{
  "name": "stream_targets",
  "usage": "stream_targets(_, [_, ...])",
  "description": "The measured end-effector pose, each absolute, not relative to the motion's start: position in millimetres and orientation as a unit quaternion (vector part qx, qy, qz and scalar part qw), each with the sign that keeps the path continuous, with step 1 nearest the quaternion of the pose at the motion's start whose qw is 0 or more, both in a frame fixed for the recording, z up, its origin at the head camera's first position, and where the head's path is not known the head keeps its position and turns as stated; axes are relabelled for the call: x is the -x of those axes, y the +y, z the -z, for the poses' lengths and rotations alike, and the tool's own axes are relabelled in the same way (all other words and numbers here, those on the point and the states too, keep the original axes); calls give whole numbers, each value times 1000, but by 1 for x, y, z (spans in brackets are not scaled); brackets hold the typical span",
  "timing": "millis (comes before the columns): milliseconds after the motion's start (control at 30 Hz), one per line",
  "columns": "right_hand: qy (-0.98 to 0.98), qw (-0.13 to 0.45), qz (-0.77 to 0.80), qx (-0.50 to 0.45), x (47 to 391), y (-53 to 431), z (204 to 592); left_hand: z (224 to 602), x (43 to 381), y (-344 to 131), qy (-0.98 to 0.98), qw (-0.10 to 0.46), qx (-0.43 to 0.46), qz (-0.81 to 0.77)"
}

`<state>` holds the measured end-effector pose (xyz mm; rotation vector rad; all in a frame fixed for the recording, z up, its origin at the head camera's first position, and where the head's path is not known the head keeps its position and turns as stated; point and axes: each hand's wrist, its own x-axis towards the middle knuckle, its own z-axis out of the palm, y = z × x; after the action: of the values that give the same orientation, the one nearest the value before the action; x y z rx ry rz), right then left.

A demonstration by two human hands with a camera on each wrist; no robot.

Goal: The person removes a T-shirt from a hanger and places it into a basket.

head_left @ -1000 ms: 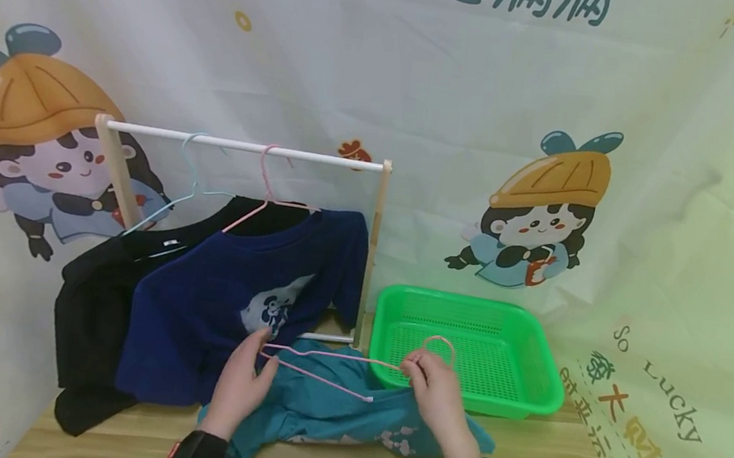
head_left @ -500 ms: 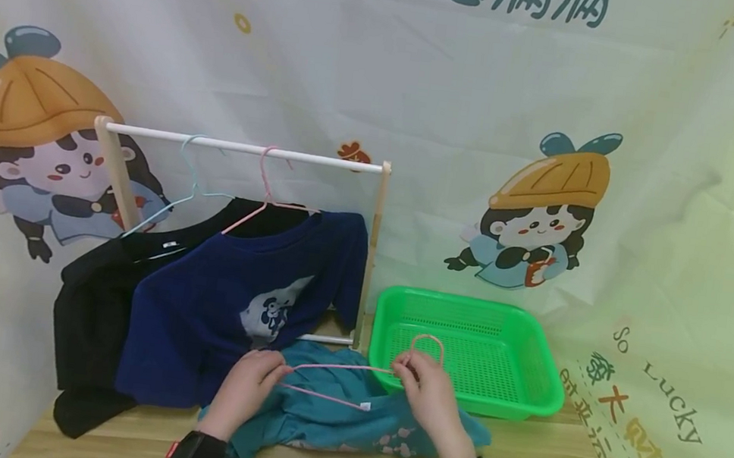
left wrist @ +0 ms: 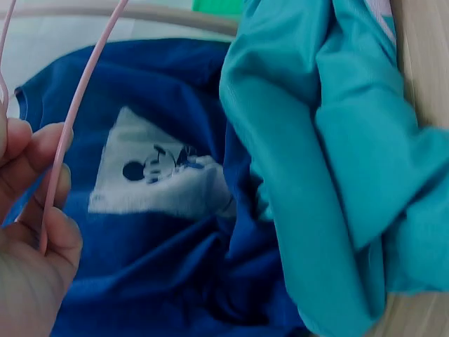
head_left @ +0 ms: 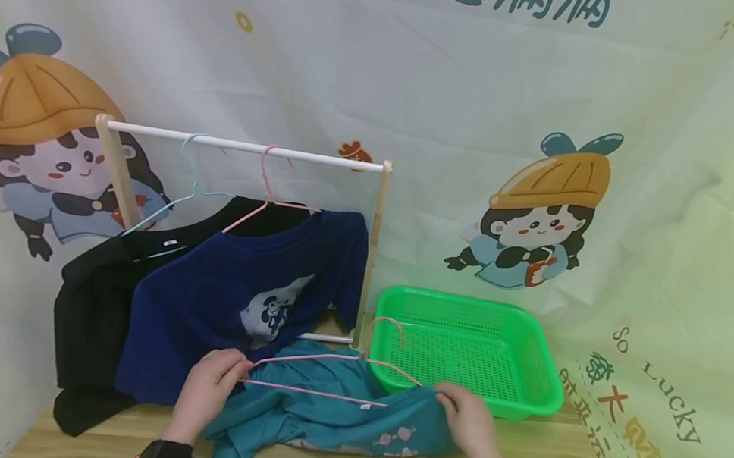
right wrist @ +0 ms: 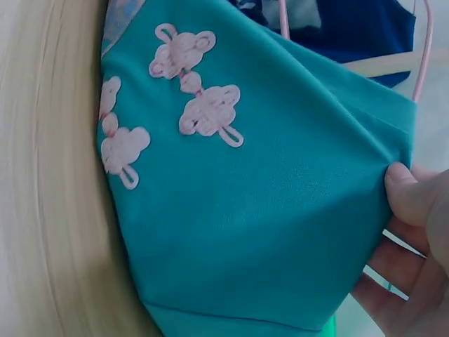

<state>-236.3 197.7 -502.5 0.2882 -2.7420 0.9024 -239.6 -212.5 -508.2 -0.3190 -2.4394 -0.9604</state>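
Note:
A pink clothes hanger point(head_left: 306, 360) is held above a teal garment point(head_left: 322, 422), its hook point(head_left: 388, 320) standing up in front of the basket. My left hand point(head_left: 206, 386) pinches the hanger's left end between thumb and fingers. At the other side, my right hand point(head_left: 469, 429) pinches the garment's upper edge. In the right wrist view, the hanger's right arm point(right wrist: 425, 53) runs down behind the teal cloth point(right wrist: 245, 210) near that thumb, so its right end is hidden. Pink knot-shaped flowers point(right wrist: 210, 109) decorate the cloth. The rest of the garment lies bunched on the table.
A white-barred rack point(head_left: 327, 158) stands at the back left. On it hang a navy shirt point(head_left: 189, 329) on a pink hanger and a black garment point(head_left: 88, 317) on a light blue hanger. A green basket point(head_left: 547, 389) sits behind my right hand. Printed cloth backs the table.
The hanger has shifted left and turned, its right arm now reaching the teal garment. My right hand has moved from beside the hook to the garment's edge; my left hand has moved left.

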Motion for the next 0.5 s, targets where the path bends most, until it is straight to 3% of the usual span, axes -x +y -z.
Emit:
stream_targets(267, [-939,128,-316,-40,237,216,512,507,229,-242,-892,247,86,368])
stream_targets(500, [-946,83,-312,6,236,223,520,506,220,-269,-882,301,72,356])
